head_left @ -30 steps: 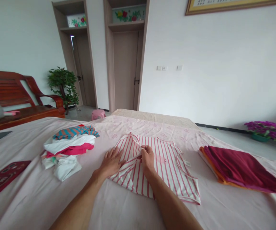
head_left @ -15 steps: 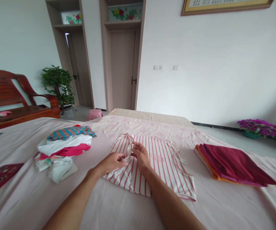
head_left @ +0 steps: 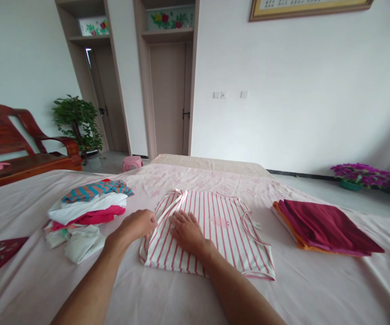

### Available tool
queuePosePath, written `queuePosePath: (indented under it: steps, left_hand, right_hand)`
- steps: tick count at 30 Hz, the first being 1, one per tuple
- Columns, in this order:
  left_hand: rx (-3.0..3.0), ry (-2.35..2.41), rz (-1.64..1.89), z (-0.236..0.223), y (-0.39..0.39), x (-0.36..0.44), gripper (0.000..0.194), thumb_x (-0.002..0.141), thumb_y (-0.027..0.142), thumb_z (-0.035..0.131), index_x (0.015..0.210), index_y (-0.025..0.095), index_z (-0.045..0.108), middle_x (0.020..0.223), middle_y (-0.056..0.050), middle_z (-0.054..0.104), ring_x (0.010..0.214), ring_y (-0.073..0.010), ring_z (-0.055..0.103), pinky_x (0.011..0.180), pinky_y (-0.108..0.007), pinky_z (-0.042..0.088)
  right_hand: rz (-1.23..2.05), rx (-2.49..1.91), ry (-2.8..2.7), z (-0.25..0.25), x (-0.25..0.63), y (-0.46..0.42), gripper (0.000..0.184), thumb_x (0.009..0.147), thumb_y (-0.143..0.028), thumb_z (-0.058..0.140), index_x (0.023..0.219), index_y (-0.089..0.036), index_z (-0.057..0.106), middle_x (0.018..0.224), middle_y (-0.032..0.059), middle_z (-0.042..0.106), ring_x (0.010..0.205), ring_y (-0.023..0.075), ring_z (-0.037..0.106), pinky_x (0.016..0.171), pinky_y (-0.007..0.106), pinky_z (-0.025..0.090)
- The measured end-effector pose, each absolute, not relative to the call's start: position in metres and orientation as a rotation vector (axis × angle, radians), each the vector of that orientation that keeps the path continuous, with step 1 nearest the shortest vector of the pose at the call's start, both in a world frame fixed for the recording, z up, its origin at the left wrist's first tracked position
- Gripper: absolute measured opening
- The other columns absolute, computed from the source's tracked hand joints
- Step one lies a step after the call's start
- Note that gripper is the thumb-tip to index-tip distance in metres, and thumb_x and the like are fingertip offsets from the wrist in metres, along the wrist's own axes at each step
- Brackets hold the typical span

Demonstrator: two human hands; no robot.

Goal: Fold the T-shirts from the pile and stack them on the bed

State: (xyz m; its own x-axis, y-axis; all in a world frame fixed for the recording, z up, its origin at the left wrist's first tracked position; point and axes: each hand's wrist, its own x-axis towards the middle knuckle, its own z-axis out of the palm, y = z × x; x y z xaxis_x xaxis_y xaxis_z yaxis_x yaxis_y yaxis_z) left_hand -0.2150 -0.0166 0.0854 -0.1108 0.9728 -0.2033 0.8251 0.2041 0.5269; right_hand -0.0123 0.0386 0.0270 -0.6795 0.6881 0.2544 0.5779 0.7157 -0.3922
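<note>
A white sleeveless top (head_left: 222,243) with red stripes lies spread on the bed, a small pink print on its front. My left hand (head_left: 140,225) is closed at the top's left side, its fingers curled and pinching the armhole edge; the fingertips are partly hidden. Flat on the striped cloth rests my right hand (head_left: 187,231), fingers stretched out and pressing near that same armhole. The other armhole lies open at the right, with a small white label by it.
Left of the top is a loose heap of clothes (head_left: 88,203), white, pink and blue-orange striped. A folded stack of dark red and orange cloth (head_left: 330,225) lies right. A dark red printed item (head_left: 2,257) is at the far left of the pale pink sheet (head_left: 141,298).
My left hand has moved left, drawing the armhole edge outward. My right hand has gone from pinching that edge to lying flat on the top. The view has shifted slightly.
</note>
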Motion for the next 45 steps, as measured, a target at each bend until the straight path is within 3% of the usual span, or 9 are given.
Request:
queuePosePath:
  steps: [5, 14, 20, 30, 33, 39, 45]
  left_hand:
    - [1.752, 2.219, 0.731, 0.085, 0.021, -0.184, 0.024, 0.082, 0.032, 0.05, 0.089, 0.023, 0.072, 0.1, -0.008, 0.076, 0.097, -0.0227, 0.067, 0.078, -0.027, 0.042]
    - [1.543, 2.275, 0.603, 0.06, 0.113, -0.165, 0.054, 0.084, 0.064, 0.042, 0.1, 0.024, 0.074, 0.108, -0.016, 0.073, 0.108, -0.037, 0.064, 0.083, -0.041, 0.046]
    - [1.513, 2.315, 0.6, 0.045, 0.143, -0.163, 0.037, 0.082, 0.047, 0.053, 0.102, 0.022, 0.073, 0.111, -0.018, 0.071, 0.106, -0.0367, 0.065, 0.081, -0.041, 0.047]
    - [1.598, 2.544, 0.554, 0.032, 0.149, -0.187, 0.039, 0.09, 0.015, 0.032, 0.115, 0.006, 0.061, 0.112, -0.03, 0.065, 0.104, -0.0376, 0.064, 0.081, -0.047, 0.048]
    - [1.831, 2.502, 0.592, 0.032, 0.144, -0.182, 0.045, 0.092, 0.011, 0.024, 0.125, 0.007, 0.055, 0.125, -0.028, 0.059, 0.116, -0.0334, 0.058, 0.096, -0.049, 0.041]
    - [2.329, 2.022, 0.466, 0.018, 0.149, -0.155, 0.039, 0.095, 0.028, 0.039, 0.13, 0.024, 0.056, 0.137, -0.004, 0.058, 0.128, -0.0148, 0.05, 0.107, -0.025, 0.035]
    - [2.376, 1.98, 0.292, -0.002, 0.158, -0.168, 0.054, 0.096, 0.043, 0.036, 0.146, 0.023, 0.04, 0.158, -0.005, 0.031, 0.147, -0.0215, 0.023, 0.118, -0.039, 0.018]
  right_hand:
    - [0.325, -0.713, -2.669, 0.03, -0.013, 0.034, 0.039, 0.096, -0.037, 0.044, 0.132, -0.029, 0.055, 0.144, 0.0024, 0.051, 0.135, 0.021, 0.039, 0.113, 0.041, 0.021]
    - [0.245, -0.676, -2.601, 0.029, -0.012, 0.034, 0.032, 0.092, -0.034, 0.051, 0.121, -0.027, 0.061, 0.129, 0.0043, 0.06, 0.121, 0.0215, 0.049, 0.106, 0.038, 0.029]
    - [0.196, -0.681, -2.59, 0.024, -0.013, 0.036, 0.032, 0.09, -0.033, 0.053, 0.12, -0.026, 0.059, 0.13, 0.0041, 0.06, 0.121, 0.022, 0.048, 0.106, 0.039, 0.028]
    - [0.188, -0.678, -2.585, 0.028, -0.011, 0.035, 0.029, 0.09, -0.033, 0.051, 0.117, -0.023, 0.06, 0.129, 0.0051, 0.06, 0.12, 0.0223, 0.048, 0.104, 0.039, 0.03]
    - [0.174, -0.685, -2.587, 0.026, -0.012, 0.035, 0.03, 0.09, -0.033, 0.051, 0.116, -0.023, 0.06, 0.128, 0.0054, 0.06, 0.119, 0.0223, 0.049, 0.103, 0.04, 0.03]
    - [0.163, -0.694, -2.606, 0.026, -0.014, 0.036, 0.029, 0.09, -0.034, 0.051, 0.114, -0.022, 0.061, 0.121, 0.0074, 0.062, 0.118, 0.023, 0.05, 0.102, 0.041, 0.032]
    - [0.205, -0.67, -2.617, 0.029, -0.011, 0.035, 0.027, 0.088, -0.031, 0.051, 0.113, -0.024, 0.061, 0.122, 0.0044, 0.063, 0.118, 0.021, 0.051, 0.1, 0.039, 0.034]
